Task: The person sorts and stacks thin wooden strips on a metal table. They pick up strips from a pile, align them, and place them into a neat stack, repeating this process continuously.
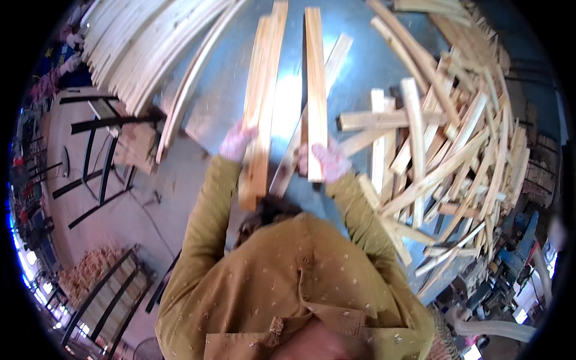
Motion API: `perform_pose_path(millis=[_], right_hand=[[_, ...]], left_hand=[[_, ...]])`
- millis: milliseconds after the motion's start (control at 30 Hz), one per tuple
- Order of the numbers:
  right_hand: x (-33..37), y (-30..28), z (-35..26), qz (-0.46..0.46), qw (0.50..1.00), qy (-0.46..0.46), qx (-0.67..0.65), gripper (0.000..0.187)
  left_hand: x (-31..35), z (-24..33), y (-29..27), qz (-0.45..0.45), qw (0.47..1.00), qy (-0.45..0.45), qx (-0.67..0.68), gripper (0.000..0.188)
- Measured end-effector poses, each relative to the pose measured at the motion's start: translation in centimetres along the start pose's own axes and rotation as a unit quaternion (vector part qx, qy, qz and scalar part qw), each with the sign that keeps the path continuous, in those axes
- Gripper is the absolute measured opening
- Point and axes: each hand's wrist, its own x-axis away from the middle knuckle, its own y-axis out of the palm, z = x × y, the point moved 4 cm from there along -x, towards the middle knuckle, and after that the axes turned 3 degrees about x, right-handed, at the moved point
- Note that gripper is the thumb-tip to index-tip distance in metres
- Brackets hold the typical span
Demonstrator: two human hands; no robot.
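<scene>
My left hand [237, 143] is closed around the near part of some long wooden boards [267, 78], which lie side by side and point away from me. To the right, a single wooden plank [314, 72] is gripped near its near end by my right hand [331, 161], the fingers partly hidden under it. A gap separates the plank from the boards. Beneath them, a thinner pale stick [339, 55] crosses at a slant on the shiny metal tabletop [222, 78]. The boards' near ends reach close to my chest.
A broad row of long pale boards [138, 48] lies at the far left, with a separate curved-looking strip [195, 78] beside it. Jumbled wooden sticks [420, 138] cover the right side. Black metal racks [99, 138] stand on the left floor, near a lumber stack [99, 276].
</scene>
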Motion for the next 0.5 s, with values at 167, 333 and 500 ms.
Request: perform_pose_path(millis=[167, 333, 500], right_hand=[[-3.8, 5.2, -8.7, 0.063, 0.947, -0.198, 0.246, 0.035], [-21.2, 13.3, -33.3, 0.155, 0.742, -0.403, 0.513, 0.032], [-24.2, 15.4, -31.2, 0.164, 0.607, -0.370, 0.684, 0.052]], left_hand=[[2.0, 4.6, 0.0, 0.138, 0.955, -0.121, -0.234, 0.064], [2.7, 7.2, 3.0, 0.185, 0.895, -0.098, -0.394, 0.062], [2.8, 6.6, 3.5, 0.225, 0.877, -0.111, -0.409, 0.072]])
